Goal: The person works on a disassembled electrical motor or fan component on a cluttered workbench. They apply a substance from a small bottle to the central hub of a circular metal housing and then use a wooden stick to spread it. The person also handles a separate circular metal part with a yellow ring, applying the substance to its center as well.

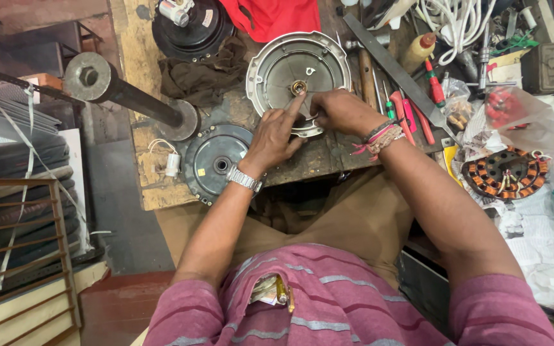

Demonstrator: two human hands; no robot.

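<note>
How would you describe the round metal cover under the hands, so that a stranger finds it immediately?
Look at the worn wooden workbench, at its middle. There lies a round silver cover, open side up, with a brass bearing at its centre; the left hand points a finger there. Unlike the dark grey disc beside it, it is pale and ribbed.

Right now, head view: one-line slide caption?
Left hand points its index finger at the round metal motor cover's central bearing; right hand grips the rim, on a cluttered workbench.

Left hand (pixel 276 136) points a finger at the round metal cover's (pixel 277 61) hub; right hand (pixel 341 112) rests on its rim.
</note>
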